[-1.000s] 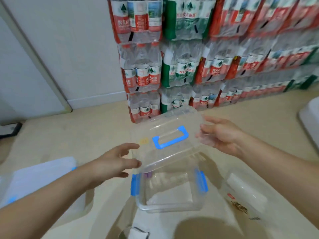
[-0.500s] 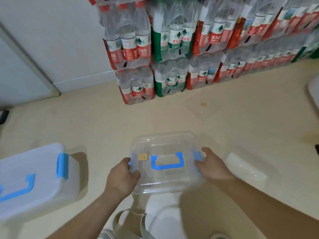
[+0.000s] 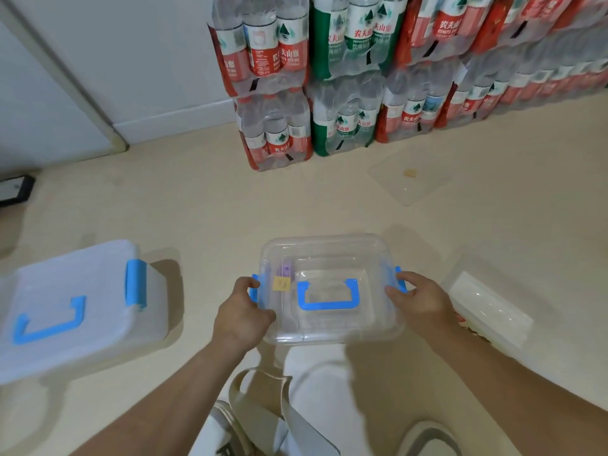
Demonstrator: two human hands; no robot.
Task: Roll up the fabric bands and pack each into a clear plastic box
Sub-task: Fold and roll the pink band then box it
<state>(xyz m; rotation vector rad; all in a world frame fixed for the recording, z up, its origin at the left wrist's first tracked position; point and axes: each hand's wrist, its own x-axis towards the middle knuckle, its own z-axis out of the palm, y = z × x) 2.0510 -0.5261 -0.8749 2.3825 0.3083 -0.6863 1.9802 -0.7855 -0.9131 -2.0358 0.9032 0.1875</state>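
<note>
A clear plastic box point(image 3: 329, 255) with a blue lid handle and blue side clips stands on the floor in front of me, its lid on. Through the lid a purple rolled band point(image 3: 284, 269) shows inside at the left. My left hand point(image 3: 241, 312) grips the box's left side at the blue clip. My right hand point(image 3: 416, 299) grips the right side at the other clip.
A second lidded box point(image 3: 75, 304) with blue clips sits at the left. A clear bag point(image 3: 490, 307) lies at the right, and a loose clear lid point(image 3: 411, 176) lies farther back. Stacked packs of water bottles point(image 3: 345, 77) line the wall. A cream strap point(image 3: 260, 393) lies by my shoes.
A second ago I held the lid above the open box. It has come down onto the box, and both hands have moved to the side clips.
</note>
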